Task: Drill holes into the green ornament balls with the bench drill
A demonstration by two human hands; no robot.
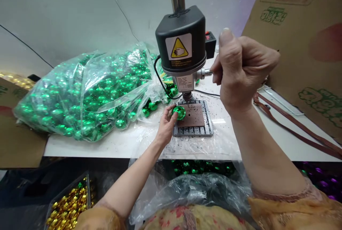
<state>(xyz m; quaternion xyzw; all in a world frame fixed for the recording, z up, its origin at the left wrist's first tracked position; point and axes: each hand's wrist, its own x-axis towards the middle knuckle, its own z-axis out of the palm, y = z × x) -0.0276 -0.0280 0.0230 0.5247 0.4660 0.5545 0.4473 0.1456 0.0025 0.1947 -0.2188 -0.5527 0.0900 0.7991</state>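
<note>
My left hand (167, 121) pinches a shiny green faceted ball (179, 113) between thumb and fingers. It holds the ball over the left edge of a brown board (196, 120), which lies on the slotted metal base (209, 128) of a small black drill press (180, 34). To the right of the press head, my right hand (235, 66) is closed in a fist at the feed handle (206, 73); most of the handle is hidden by the fingers. The chuck (187, 95) is above the board, and a small dark hole shows in the board.
A large clear bag (88, 94) full of green balls lies left on the white table (93, 148). Dark shavings surround the base. Cardboard boxes (301, 37) stand at both sides. A brown strap (291, 119) lies right. Below are gold balls (71, 205) and a plastic sheet (200, 191).
</note>
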